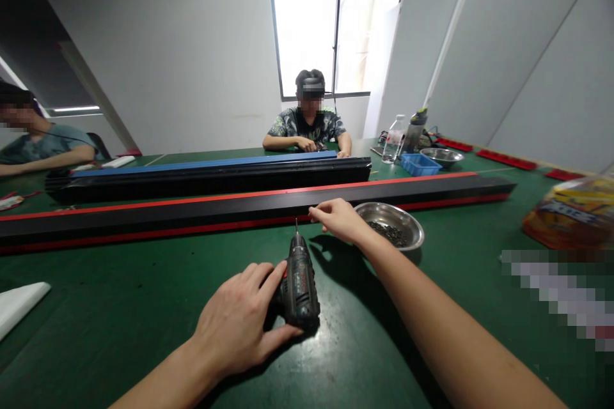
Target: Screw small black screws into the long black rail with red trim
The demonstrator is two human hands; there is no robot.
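My left hand point(242, 316) is wrapped round a black cordless drill point(301, 287) that lies low over the green table, its thin bit pointing away from me. Just beyond the bit tip runs a long black bar with red edges point(240, 209). My right hand point(338, 217) is beside that bar, thumb and fingers pinched together near its front red edge; whatever is between the fingertips is too small to name. Right of this hand stands a steel bowl point(415, 236) with many small dark screws point(389, 233) in it, partly hidden by my wrist.
Behind the bar lies a black and blue bundle of profiles point(215, 174), with a co-worker point(309, 128) seated beyond. A blue basket point(421, 165), a water bottle point(394, 138) and another steel bowl point(441, 156) stand back right. A yellow-orange bag point(570, 214) is at right.
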